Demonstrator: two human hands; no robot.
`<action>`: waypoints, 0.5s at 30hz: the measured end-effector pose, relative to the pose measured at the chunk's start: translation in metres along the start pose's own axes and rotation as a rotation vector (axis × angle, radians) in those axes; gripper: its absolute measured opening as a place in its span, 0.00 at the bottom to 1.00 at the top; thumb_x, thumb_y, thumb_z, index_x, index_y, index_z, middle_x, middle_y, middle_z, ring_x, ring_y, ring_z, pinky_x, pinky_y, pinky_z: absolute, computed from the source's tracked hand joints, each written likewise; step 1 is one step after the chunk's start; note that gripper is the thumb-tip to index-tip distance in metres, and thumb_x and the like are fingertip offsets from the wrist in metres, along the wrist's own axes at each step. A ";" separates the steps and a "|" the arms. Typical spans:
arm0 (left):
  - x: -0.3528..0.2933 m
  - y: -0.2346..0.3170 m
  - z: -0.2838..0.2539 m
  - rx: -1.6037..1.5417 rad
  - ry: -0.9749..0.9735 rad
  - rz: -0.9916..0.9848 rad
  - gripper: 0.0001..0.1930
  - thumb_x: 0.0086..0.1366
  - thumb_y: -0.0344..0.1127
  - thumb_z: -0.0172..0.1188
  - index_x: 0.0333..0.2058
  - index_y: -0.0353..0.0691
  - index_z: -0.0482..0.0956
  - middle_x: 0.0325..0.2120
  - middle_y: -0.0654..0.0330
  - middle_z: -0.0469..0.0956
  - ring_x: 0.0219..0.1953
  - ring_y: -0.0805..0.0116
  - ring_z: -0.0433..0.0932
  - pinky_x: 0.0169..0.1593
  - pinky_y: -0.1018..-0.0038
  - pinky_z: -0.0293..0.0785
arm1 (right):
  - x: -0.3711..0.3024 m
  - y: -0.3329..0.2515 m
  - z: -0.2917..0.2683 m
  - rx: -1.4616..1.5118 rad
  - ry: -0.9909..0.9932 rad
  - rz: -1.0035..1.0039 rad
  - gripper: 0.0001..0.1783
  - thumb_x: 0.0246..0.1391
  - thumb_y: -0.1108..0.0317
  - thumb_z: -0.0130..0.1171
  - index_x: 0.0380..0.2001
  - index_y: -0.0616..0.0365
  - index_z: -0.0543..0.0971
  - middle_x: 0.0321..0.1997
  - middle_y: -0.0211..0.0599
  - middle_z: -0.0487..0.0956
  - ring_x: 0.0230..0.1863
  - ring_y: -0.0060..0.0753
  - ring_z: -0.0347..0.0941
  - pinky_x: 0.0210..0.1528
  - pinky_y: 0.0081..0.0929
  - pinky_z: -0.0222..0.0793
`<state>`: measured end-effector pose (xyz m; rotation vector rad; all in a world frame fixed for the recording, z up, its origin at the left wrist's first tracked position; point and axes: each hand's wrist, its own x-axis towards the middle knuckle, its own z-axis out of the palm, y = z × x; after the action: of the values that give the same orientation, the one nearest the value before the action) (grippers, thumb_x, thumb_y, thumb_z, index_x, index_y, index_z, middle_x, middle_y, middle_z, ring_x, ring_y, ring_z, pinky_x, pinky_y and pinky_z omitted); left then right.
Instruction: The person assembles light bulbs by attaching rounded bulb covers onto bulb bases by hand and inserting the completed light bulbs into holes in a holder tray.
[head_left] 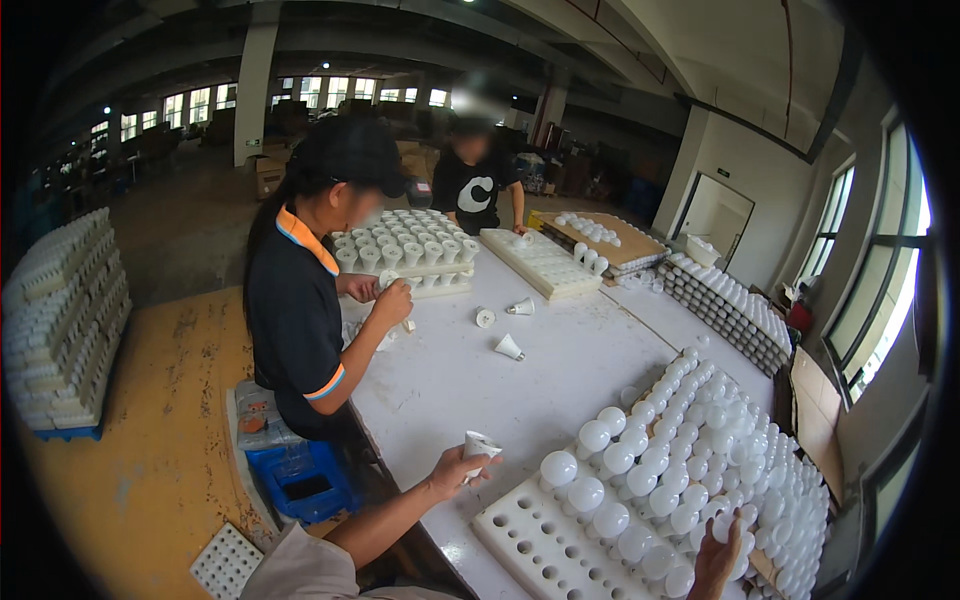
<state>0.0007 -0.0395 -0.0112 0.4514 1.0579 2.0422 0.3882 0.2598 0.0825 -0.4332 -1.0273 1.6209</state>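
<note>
Nearest me, my right hand (718,562) rests fingers spread on the bulbs (640,480) in the foam tray (540,545), gripping nothing. Left of the tray, my left hand (455,470) is closed around a white bulb base (478,447) above the tabletop (470,380) edge. Beyond the tray, a co-worker (300,300) handles another base.

Near right corner of counter (480,390): holed tray (560,545) filled with bulbs (690,460)
Counter's middle: three loose bulb bases (508,346)
Far end: two more trays (545,262)
Floor, left: stacked trays (60,320)
</note>
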 end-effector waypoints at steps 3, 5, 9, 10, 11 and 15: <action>-0.036 -0.003 0.010 -0.095 -0.155 -0.067 0.21 0.57 0.33 0.62 0.47 0.32 0.70 0.40 0.53 0.77 0.26 0.72 0.75 0.21 0.80 0.65 | -0.073 -0.005 0.020 -1.117 -0.115 -0.291 0.24 0.53 0.64 0.57 0.54 0.53 0.71 0.60 0.43 0.68 0.64 0.50 0.56 0.63 0.47 0.53; -0.055 0.009 0.026 0.001 -0.242 -0.098 0.20 0.56 0.32 0.62 0.46 0.31 0.70 0.37 0.53 0.78 0.24 0.74 0.73 0.21 0.80 0.65 | -0.096 0.006 0.010 -0.765 -0.145 -0.170 0.36 0.40 0.60 0.68 0.53 0.57 0.67 0.53 0.41 0.70 0.52 0.39 0.67 0.50 0.34 0.66; -0.079 0.027 0.054 0.347 -0.491 -0.188 0.21 0.53 0.34 0.66 0.44 0.30 0.71 0.27 0.57 0.77 0.24 0.74 0.75 0.28 0.78 0.72 | -0.132 0.028 0.057 -0.696 -0.225 -0.003 0.52 0.25 0.55 0.77 0.54 0.59 0.61 0.47 0.39 0.72 0.46 0.34 0.70 0.48 0.29 0.68; -0.085 0.035 0.068 0.422 -0.562 -0.189 0.24 0.50 0.34 0.69 0.44 0.31 0.72 0.30 0.58 0.78 0.29 0.74 0.77 0.32 0.77 0.74 | -0.137 0.038 0.071 -0.681 -0.352 -0.018 0.50 0.26 0.54 0.76 0.53 0.60 0.63 0.47 0.39 0.73 0.48 0.34 0.69 0.51 0.31 0.64; -0.089 0.034 0.074 0.449 -0.626 -0.187 0.25 0.49 0.35 0.70 0.44 0.31 0.73 0.32 0.58 0.78 0.32 0.74 0.76 0.36 0.76 0.73 | -0.140 0.044 0.078 -0.766 -0.493 -0.086 0.48 0.27 0.55 0.76 0.53 0.59 0.64 0.48 0.39 0.73 0.49 0.33 0.69 0.52 0.32 0.64; -0.079 0.014 0.101 0.574 -0.882 -0.153 0.29 0.47 0.39 0.73 0.45 0.30 0.73 0.37 0.59 0.78 0.40 0.74 0.74 0.46 0.76 0.70 | -0.159 0.063 0.086 -0.657 -0.552 0.015 0.46 0.26 0.61 0.76 0.52 0.58 0.64 0.49 0.39 0.73 0.52 0.34 0.68 0.55 0.33 0.62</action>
<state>0.1057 -0.0518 0.0624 1.3589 1.0259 1.1398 0.3381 0.0796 0.0429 -0.4275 -1.9954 1.4118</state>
